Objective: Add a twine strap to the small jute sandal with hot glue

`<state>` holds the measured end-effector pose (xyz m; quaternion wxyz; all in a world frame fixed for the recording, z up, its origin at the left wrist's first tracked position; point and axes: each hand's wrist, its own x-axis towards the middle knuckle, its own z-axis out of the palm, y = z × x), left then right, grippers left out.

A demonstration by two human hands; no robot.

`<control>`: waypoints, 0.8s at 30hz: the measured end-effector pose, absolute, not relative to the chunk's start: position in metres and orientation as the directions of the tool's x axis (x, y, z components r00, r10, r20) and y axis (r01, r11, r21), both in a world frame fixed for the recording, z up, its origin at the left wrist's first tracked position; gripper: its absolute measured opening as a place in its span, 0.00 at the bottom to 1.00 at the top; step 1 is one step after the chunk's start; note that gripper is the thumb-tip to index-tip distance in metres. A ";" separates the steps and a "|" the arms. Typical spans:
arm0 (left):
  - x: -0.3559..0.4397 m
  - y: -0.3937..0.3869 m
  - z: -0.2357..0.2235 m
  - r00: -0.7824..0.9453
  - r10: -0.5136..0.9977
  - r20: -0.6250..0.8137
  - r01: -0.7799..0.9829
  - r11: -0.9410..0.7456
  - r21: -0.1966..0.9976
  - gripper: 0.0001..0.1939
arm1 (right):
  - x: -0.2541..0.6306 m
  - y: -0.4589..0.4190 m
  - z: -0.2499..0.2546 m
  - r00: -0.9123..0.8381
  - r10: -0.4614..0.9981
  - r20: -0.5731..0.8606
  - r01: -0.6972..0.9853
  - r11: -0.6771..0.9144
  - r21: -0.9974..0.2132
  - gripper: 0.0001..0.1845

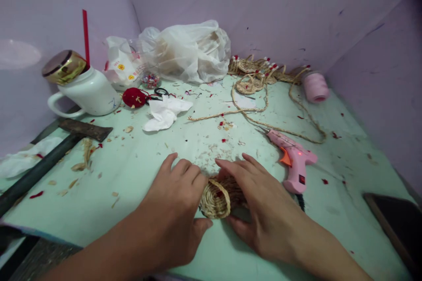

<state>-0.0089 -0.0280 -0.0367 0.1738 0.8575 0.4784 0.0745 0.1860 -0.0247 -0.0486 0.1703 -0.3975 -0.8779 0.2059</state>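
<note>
A small woven straw slipper [211, 202], coiled in an oval with a straw band across it, is between my two hands near the front of the table. My left hand [181, 204] grips its left side, the thumb low and the fingers bent over the far edge. From the other side my right hand [260, 202] curls round the darker woven part, and its fingers hide some of it. To the right of my right hand lies a pink glue gun [293, 158] with an orange trigger and a lit red light.
Braided straw cord [277, 123] loops behind the glue gun. More woven straw pieces [250, 79], a pink thread spool [315, 87] and a plastic bag [194, 50] line the back. A hammer [82, 129] and white mug [89, 92] stand left; a dark phone [395, 224] lies right.
</note>
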 end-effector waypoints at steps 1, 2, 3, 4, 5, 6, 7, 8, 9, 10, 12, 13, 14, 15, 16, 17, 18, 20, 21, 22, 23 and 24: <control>-0.008 -0.028 -0.036 0.531 0.847 -0.044 0.796 -0.479 0.371 0.14 | 0.185 -0.024 -0.049 -0.622 0.771 0.135 0.620 0.591 -0.517 0.39; -0.008 -0.028 -0.036 0.531 0.846 -0.053 0.795 -0.475 0.379 0.13 | 0.185 -0.024 -0.049 -0.618 0.775 0.134 0.612 0.581 -0.536 0.39; -0.008 -0.028 -0.035 0.529 0.846 -0.063 0.794 -0.467 0.389 0.13 | 0.185 -0.024 -0.049 -0.615 0.778 0.131 0.607 0.572 -0.551 0.39; -0.008 -0.028 -0.035 0.527 0.847 -0.069 0.793 -0.461 0.399 0.12 | 0.185 -0.024 -0.049 -0.611 0.781 0.130 0.605 0.567 -0.560 0.39; -0.008 -0.028 -0.034 0.524 0.849 -0.073 0.793 -0.455 0.404 0.12 | 0.184 -0.024 -0.049 -0.609 0.782 0.131 0.606 0.565 -0.560 0.39; -0.008 -0.029 -0.034 0.519 0.851 -0.076 0.796 -0.449 0.405 0.13 | 0.184 -0.024 -0.049 -0.611 0.781 0.129 0.608 0.567 -0.556 0.39; -0.008 -0.029 -0.034 0.515 0.854 -0.077 0.800 -0.446 0.401 0.14 | 0.184 -0.024 -0.049 -0.616 0.777 0.129 0.609 0.574 -0.547 0.39; -0.007 -0.029 -0.035 0.509 0.857 -0.076 0.806 -0.444 0.392 0.14 | 0.184 -0.025 -0.049 -0.623 0.772 0.125 0.613 0.580 -0.537 0.39; -0.006 -0.030 -0.035 0.505 0.860 -0.072 0.811 -0.445 0.379 0.14 | 0.184 -0.025 -0.049 -0.629 0.768 0.120 0.615 0.587 -0.527 0.39; -0.005 -0.030 -0.035 0.503 0.862 -0.064 0.815 -0.449 0.365 0.14 | 0.184 -0.025 -0.049 -0.633 0.766 0.115 0.620 0.590 -0.517 0.39; -0.004 -0.031 -0.037 0.509 0.860 -0.045 0.817 -0.466 0.338 0.13 | 0.183 -0.024 -0.050 -0.640 0.762 0.104 0.626 0.595 -0.504 0.39; -0.003 -0.031 -0.037 0.515 0.856 -0.034 0.815 -0.477 0.328 0.13 | 0.182 -0.023 -0.051 -0.642 0.760 0.103 0.628 0.598 -0.499 0.38; -0.002 -0.032 -0.038 0.523 0.852 -0.021 0.811 -0.489 0.320 0.13 | 0.181 -0.023 -0.051 -0.645 0.757 0.103 0.627 0.602 -0.494 0.38; -0.002 -0.032 -0.038 0.532 0.847 -0.009 0.806 -0.502 0.315 0.12 | 0.180 -0.022 -0.052 -0.648 0.754 0.108 0.627 0.608 -0.488 0.38; -0.002 -0.032 -0.039 0.541 0.841 0.000 0.799 -0.515 0.311 0.12 | 0.179 -0.022 -0.052 -0.650 0.751 0.113 0.626 0.614 -0.480 0.38; -0.002 -0.032 -0.039 0.550 0.835 0.008 0.793 -0.525 0.308 0.12 | 0.178 -0.022 -0.053 -0.652 0.748 0.120 0.625 0.621 -0.472 0.38; -0.002 -0.032 -0.039 0.556 0.831 0.014 0.789 -0.533 0.306 0.12 | 0.177 -0.022 -0.053 -0.655 0.745 0.131 0.623 0.629 -0.465 0.37; -0.001 -0.032 -0.039 0.563 0.826 0.018 0.783 -0.541 0.306 0.12 | 0.177 -0.023 -0.053 -0.661 0.733 0.158 0.612 0.649 -0.452 0.37; -0.002 -0.032 -0.039 0.565 0.825 0.019 0.781 -0.543 0.308 0.13 | 0.177 -0.023 -0.053 -0.664 0.727 0.175 0.607 0.660 -0.444 0.36; -0.002 -0.032 -0.039 0.566 0.824 0.024 0.778 -0.544 0.314 0.13 | 0.177 -0.023 -0.054 -0.665 0.721 0.193 0.602 0.671 -0.433 0.36; -0.002 -0.032 -0.039 0.567 0.823 0.029 0.774 -0.545 0.321 0.13 | 0.177 -0.024 -0.055 -0.666 0.716 0.211 0.600 0.681 -0.420 0.37; -0.002 -0.032 -0.039 0.568 0.822 0.034 0.771 -0.546 0.328 0.13 | 0.177 -0.024 -0.055 -0.667 0.710 0.224 0.598 0.691 -0.406 0.37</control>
